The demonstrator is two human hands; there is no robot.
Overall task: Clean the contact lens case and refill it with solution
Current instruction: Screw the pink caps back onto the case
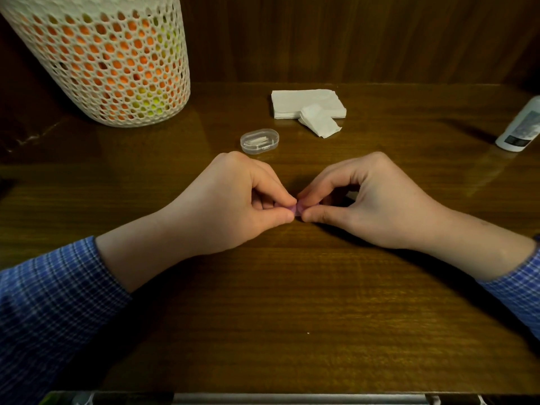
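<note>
The contact lens case (295, 209), purple and mostly hidden, lies at the table (292, 302) centre, held between both hands. Its long axis appears to run from 9 o'clock to 3 o'clock, though only a small middle section is visible. The left hand (233, 200) pinches the 9 o'clock end between thumb and curled fingers; the right hand (359, 200) pinches the 3 o'clock end likewise. Both hands are equally near, fingertips almost touching. The solution bottle (520, 125) stands at 2 o'clock, well apart, nearer the right hand. The tissues (306, 105) lie at 12 o'clock. The coming move probably requires opposed twisting about that axis.
</note>
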